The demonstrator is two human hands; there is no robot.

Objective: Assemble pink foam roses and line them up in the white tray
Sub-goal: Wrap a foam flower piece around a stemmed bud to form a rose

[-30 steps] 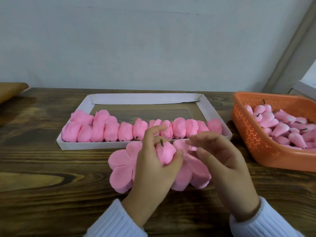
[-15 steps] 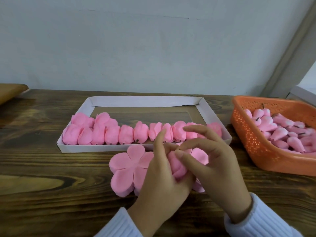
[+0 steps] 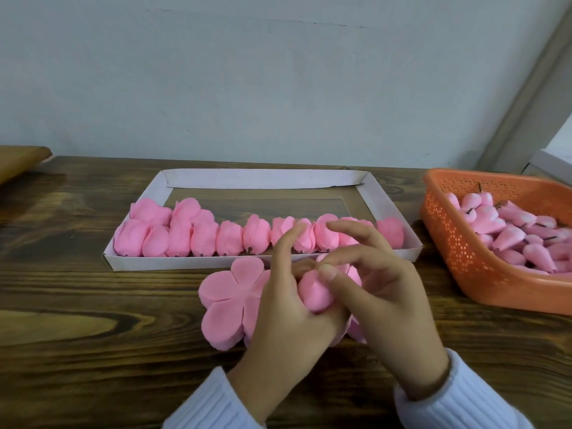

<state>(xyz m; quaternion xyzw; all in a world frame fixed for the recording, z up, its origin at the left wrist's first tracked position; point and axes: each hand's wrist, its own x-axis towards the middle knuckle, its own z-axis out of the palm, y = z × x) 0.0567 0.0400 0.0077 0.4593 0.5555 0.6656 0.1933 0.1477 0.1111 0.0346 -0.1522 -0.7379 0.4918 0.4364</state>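
Bud of pink foam (image 3: 313,293), rounded, gripped by left hand (image 3: 286,323), right hand (image 3: 382,294) fingertips pinching its top, above flat pink flower-shaped foam sheets (image 3: 227,300), just near of white cardboard tray (image 3: 263,178). Dark wooden table (image 3: 93,323), pale grey wall (image 3: 278,88).

Soft, even daylight is filling my feed.
I'm seeing brightness spilling in from three o'clock, faint shadows hugging the white tray (image 3: 170,263), the table (image 3: 93,351) bowing at its far edge toward nine o'clock, and fine detail softening throughout.

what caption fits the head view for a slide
Left hand and right hand grip a foam bud over flat petals, near a white tray of roses.
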